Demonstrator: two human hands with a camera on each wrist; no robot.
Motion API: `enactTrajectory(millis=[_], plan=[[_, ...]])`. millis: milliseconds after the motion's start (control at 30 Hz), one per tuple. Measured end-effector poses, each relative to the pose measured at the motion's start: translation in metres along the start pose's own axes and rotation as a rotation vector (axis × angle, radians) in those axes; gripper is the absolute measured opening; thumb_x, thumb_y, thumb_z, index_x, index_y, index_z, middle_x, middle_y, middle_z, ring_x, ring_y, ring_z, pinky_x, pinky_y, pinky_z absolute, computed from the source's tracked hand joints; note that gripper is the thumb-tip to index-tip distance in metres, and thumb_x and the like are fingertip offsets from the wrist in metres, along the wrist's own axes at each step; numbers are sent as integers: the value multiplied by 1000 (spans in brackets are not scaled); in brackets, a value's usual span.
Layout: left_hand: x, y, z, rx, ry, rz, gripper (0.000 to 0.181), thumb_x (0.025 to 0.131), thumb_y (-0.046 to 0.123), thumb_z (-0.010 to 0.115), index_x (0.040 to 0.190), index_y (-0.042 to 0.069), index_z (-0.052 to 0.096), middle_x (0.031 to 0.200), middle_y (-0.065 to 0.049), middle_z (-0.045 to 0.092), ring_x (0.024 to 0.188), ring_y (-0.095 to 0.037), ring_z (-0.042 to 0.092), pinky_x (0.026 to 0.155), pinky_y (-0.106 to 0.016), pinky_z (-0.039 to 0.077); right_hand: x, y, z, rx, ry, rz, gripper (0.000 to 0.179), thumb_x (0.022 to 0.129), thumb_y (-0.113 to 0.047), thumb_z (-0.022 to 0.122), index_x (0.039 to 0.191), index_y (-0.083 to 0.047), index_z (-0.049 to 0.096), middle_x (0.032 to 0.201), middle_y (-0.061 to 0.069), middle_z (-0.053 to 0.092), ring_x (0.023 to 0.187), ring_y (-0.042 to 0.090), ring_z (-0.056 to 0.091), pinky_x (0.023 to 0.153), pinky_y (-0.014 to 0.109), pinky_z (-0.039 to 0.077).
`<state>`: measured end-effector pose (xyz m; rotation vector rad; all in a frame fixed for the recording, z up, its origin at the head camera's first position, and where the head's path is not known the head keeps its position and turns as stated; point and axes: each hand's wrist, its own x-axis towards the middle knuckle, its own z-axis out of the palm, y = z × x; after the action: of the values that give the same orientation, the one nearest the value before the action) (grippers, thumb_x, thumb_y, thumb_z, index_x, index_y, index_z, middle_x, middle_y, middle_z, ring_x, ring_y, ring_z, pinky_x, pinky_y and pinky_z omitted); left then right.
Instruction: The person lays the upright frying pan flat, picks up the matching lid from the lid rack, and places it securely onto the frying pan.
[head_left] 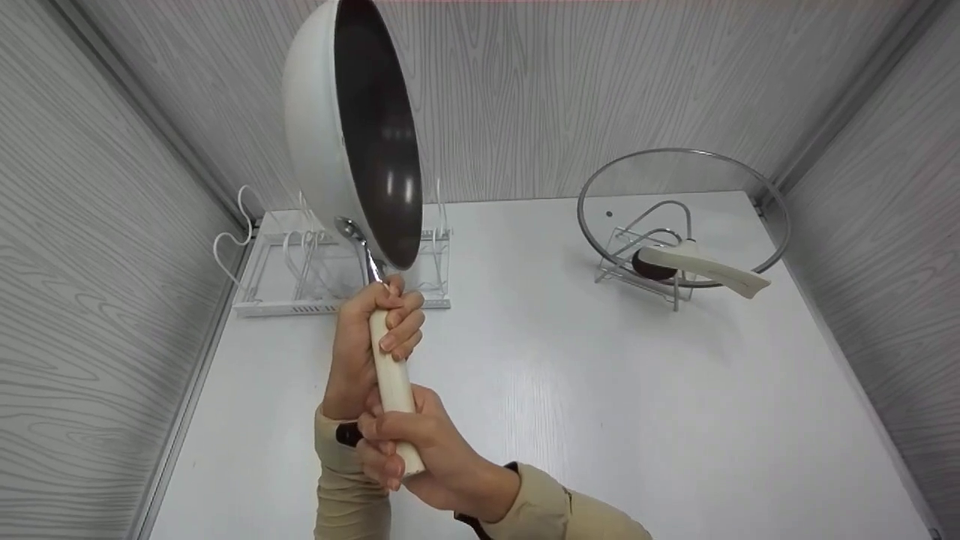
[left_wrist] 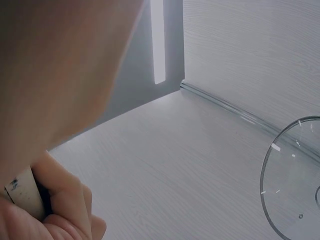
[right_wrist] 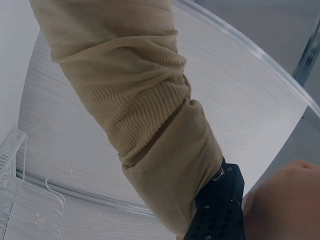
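Note:
A white frying pan (head_left: 311, 127) with a dark inside is held up on its side, its bowl above and the handle slanting down. My left hand (head_left: 364, 337) grips the upper part of the cream handle (head_left: 392, 375), close to the metal joint. Lower down, my right hand (head_left: 442, 450) holds the handle's end, with its fingers curled round it. The left wrist view shows curled fingers (left_wrist: 65, 195) about the cream handle. In the right wrist view a tan sleeve (right_wrist: 135, 100) and a black wrist strap (right_wrist: 220, 205) cover most of the scene.
Behind the pan, a white wire rack (head_left: 277, 306) stands at the back left. At the back right, a glass lid (head_left: 675, 151) leans on a small wire stand (head_left: 637, 283), a cream handle (head_left: 712, 271) sticking out. Grey wood-grain walls (head_left: 510, 97) enclose the white surface (head_left: 540, 360).

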<state>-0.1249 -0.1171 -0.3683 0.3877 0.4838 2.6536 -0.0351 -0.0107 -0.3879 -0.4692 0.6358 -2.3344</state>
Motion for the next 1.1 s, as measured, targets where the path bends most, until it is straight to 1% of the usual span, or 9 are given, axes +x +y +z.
enactTrajectory(millis=[167, 333, 467, 600, 767, 833, 900, 1000, 1100], plan=[[1, -3, 2, 9, 11, 22, 17, 89, -5, 28, 81, 6, 38, 62, -1, 34, 42, -10, 31, 38, -20, 44, 2, -1, 0, 109, -43, 69, 16, 87, -2, 38, 88, -16, 46, 63, -8, 42, 46, -1, 42, 42, 13, 34], [2, -7, 3, -7, 2, 17, 19, 90, -4, 24, 82, 6, 38, 61, -2, 34, 42, -9, 29, 37, -19, 43, 4, 0, 0, 195, -81, 120, 19, 84, -5, 36, 84, -19, 48, 63, -9, 39, 46, -1, 40, 41, 12, 33], [4, -9, 4, -8, -5, 19, 23, 91, -3, 21, 80, 6, 40, 60, -1, 34, 41, -9, 31, 36, -19, 43, 5, 1, -4, 267, -133, 139, 11, 85, -9, 50, 81, -19, 49, 64, -9, 39, 46, -1, 41, 41, 12, 32], [4, -11, 4, 33, 13, 34, 23, 90, -2, 20, 80, 7, 38, 60, -1, 30, 39, -9, 36, 36, -18, 42, 6, 2, -10, 413, -219, 186, 18, 83, -12, 66, 79, -18, 50, 62, -8, 37, 44, 1, 36, 40, 12, 28], [3, -11, 4, 59, 27, 44, 20, 90, -2, 20, 84, 7, 37, 60, -1, 37, 39, -8, 39, 36, -18, 42, 8, 1, -16, 600, -373, 268, 24, 87, -5, 66, 80, -16, 47, 58, -6, 28, 39, 3, 25, 36, 13, 22], [2, -10, 4, 34, 17, 34, 20, 90, -2, 20, 84, 7, 38, 60, 0, 35, 39, -8, 36, 37, -18, 43, 9, 1, -17, 623, -423, 276, 23, 89, -5, 65, 82, -16, 46, 57, -6, 26, 39, 3, 23, 35, 13, 21], [3, -10, 3, 8, 4, 24, 20, 90, -2, 21, 84, 7, 38, 60, 0, 32, 40, -9, 32, 37, -18, 43, 10, 1, -17, 628, -443, 277, 21, 91, -6, 63, 84, -16, 47, 56, -6, 26, 39, 4, 23, 36, 14, 20], [3, -9, 1, -19, -14, 19, 20, 90, -2, 23, 84, 6, 39, 61, -1, 29, 41, -9, 29, 37, -18, 43, 10, 0, -17, 622, -431, 283, 19, 94, -6, 61, 86, -17, 47, 55, -6, 26, 39, 4, 22, 37, 15, 19], [3, -9, 0, -36, -32, 13, 18, 90, -3, 26, 82, 6, 39, 61, 0, 27, 41, -9, 27, 37, -19, 43, 8, 0, -17, 585, -387, 294, 18, 95, -7, 60, 88, -18, 48, 56, -7, 28, 40, 4, 21, 39, 15, 19]])
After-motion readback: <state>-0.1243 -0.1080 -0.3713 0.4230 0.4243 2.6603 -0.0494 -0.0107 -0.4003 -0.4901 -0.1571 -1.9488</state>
